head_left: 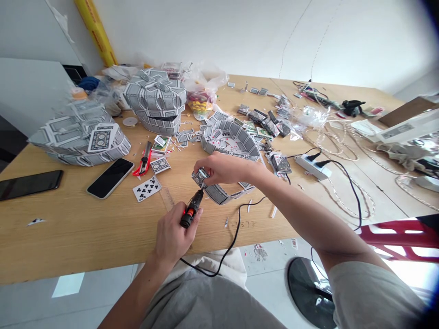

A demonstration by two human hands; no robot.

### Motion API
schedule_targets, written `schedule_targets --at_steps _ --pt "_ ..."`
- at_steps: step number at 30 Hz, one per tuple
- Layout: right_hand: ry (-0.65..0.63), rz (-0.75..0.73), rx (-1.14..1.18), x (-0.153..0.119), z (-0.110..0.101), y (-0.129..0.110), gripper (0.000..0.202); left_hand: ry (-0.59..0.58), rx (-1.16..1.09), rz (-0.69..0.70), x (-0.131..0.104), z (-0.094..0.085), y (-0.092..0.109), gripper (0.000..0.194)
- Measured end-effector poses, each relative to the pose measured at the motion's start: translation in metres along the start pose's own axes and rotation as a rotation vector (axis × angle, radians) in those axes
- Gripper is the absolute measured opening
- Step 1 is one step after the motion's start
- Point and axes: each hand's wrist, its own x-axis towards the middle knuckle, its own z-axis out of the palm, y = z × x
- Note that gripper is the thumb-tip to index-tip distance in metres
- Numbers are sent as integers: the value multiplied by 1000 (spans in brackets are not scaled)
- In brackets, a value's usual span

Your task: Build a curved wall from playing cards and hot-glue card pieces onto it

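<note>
Pinching the folded card (pixel 200 176) between fingertips, the right hand (pixel 221 168) holds it over the near left end of the ring (pixel 219 195), beside the shell (pixel 254 148) of cards. The left hand (pixel 171 232) is closed around the black tool (pixel 192 209) (a glue gun, by its look), its tip pointing up at the card's lower edge; whether they touch is too small to tell. The step in hand seems to be work on that edge. The next move calls for a steady card and a tip clear of the fingertips. The cord (pixel 236 228) loops near the ring; the cutter (pixel 145 160) lies well apart, to the left.
</note>
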Motion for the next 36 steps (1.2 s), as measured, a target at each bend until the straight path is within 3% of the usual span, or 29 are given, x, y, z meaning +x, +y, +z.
schedule_targets --at_steps 26,32,36 --pt "-1 23 -40 1 4 1 40 -46 68 -59 4 -4 8 34" --pt "-7 21 -55 5 9 4 40 -140 185 -112 20 -13 24 33" --pt "9 5 -29 5 7 5 40 -190 68 -131 23 -28 24 32"
